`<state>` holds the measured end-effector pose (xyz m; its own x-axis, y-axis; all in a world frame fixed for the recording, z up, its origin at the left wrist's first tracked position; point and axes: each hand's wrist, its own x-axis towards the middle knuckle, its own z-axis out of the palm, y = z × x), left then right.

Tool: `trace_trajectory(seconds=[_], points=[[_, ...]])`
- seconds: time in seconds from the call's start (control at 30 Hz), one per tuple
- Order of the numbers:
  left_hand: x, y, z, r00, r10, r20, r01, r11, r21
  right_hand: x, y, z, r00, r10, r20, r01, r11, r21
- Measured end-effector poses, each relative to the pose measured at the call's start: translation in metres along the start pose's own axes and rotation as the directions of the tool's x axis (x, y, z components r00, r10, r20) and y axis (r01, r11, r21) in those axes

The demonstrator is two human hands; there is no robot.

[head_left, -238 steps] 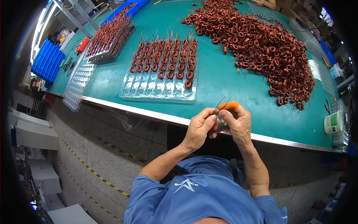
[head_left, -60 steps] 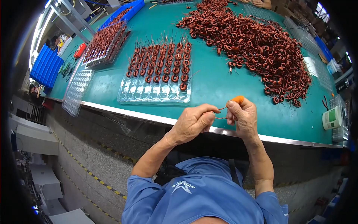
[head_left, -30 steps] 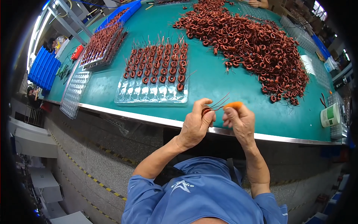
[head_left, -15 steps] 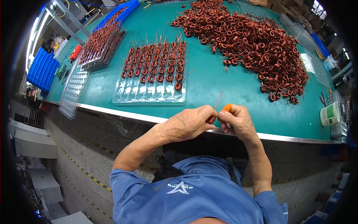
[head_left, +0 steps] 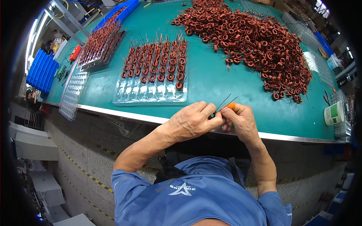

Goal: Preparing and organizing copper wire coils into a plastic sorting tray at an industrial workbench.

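Wire leads (head_left: 225, 100) stood up at frame centre, from a coil (head_left: 213, 115) mostly hidden in the curled left hand (head_left: 193, 119); the right hand (head_left: 242, 118) pinched at them, thumb against forefinger; a partly filled tray (head_left: 151, 100) sat left of centre.

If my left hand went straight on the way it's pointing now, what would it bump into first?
Most likely your right hand, whose thumb and fingers lie just beyond the fingertips of your left hand. Thin wire leads rise between them; whether the hands touch is unclear from this view.
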<state>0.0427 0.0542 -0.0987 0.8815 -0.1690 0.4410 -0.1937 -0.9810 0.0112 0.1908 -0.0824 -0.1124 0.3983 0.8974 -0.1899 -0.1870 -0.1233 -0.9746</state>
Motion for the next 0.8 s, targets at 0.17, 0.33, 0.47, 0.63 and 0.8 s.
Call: trace_trajectory(seconds=[0.17,0.33,0.47,0.63,0.8], points=[[-0.002,-0.001,0.007,0.999,0.029,0.017,-0.032,0.975,0.219,0.008,0.010,0.007,1.000,-0.023,-0.019,0.023,0.999,0.035],[-0.005,-0.005,0.010,1.000,0.013,0.009,-0.014,0.977,0.215,0.018,0.016,0.010,0.998,-0.044,-0.046,0.046,0.997,0.060],[-0.007,-0.007,0.013,0.998,-0.058,0.020,0.054,0.985,0.162,0.020,0.016,0.014,0.996,-0.026,-0.080,0.031,0.998,0.061],[-0.013,-0.005,0.023,0.906,-0.422,-0.024,0.365,0.810,-0.460,0.019,0.013,0.016,0.995,-0.027,-0.092,0.030,0.999,0.033],[-0.019,0.008,0.039,0.757,-0.641,0.125,0.041,-0.145,-0.989,0.028,0.008,0.015,0.998,0.061,0.035,-0.069,0.951,0.300]])
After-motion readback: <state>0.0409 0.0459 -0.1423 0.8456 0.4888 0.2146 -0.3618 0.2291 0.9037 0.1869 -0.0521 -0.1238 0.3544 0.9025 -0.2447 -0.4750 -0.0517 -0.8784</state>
